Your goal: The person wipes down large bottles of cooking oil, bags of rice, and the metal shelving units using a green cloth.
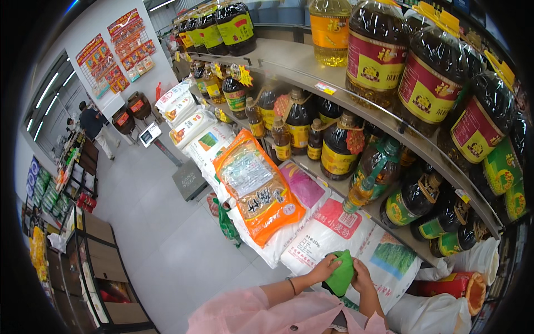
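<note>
A bunched green cloth (340, 273) is held between my two hands, in front of my body at the bottom of the head view. From the left, my left hand (325, 267) pinches its upper edge with the thumb on top. On the other side, my right hand (361, 275) grips the cloth's right edge. A dark patch shows along the cloth's lower left. Just beyond it lies a white woven flour sack (311, 242) with a red panel. Another white sack (390, 267), with a printed green field, lies to the right.
An orange-edged clear food bag (258, 188) lies on the sacks. Cooking oil bottles (377, 50) stand along the curved shelf (288, 67). A platform scale (190, 179) stands on the grey floor (167, 242). A person (94, 125) is at the far left, near dark jars (138, 104).
</note>
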Action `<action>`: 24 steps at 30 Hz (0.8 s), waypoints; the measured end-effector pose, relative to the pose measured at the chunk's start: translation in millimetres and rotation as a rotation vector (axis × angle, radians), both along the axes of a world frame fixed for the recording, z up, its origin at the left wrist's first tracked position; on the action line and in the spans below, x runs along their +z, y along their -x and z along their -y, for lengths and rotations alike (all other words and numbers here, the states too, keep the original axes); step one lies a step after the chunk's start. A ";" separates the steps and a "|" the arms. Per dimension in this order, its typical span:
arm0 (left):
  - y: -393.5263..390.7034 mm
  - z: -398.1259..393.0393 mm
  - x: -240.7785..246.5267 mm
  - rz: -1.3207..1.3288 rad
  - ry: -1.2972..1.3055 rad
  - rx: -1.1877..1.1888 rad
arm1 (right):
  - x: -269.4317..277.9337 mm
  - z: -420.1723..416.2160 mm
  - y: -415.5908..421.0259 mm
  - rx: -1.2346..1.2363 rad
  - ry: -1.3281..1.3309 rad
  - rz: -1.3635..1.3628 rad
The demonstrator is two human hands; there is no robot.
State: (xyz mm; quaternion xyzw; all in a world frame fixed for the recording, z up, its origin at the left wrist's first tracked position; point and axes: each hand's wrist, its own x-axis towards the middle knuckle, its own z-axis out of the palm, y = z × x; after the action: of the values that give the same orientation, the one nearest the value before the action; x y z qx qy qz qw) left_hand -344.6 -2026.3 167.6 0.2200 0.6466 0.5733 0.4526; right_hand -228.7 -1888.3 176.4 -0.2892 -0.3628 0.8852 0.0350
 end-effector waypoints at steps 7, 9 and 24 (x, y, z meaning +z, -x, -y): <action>6.9 26.1 1.2 -0.220 -0.137 -0.022 | 1.2 46.7 27.1 0.021 0.192 0.003; 11.5 34.1 4.5 -0.257 -0.213 -0.067 | 0.6 54.7 29.7 -0.063 0.116 0.012; 28.3 -2.0 -18.4 -0.741 -0.306 -0.317 | 51.8 68.9 6.9 0.022 -0.103 0.098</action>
State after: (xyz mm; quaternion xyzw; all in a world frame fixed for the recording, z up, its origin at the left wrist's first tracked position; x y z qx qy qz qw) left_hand -372.9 -2024.3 149.1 0.5722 0.6312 0.4681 0.2345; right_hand -235.6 -1957.2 228.2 -0.3259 -0.4124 0.8505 0.0223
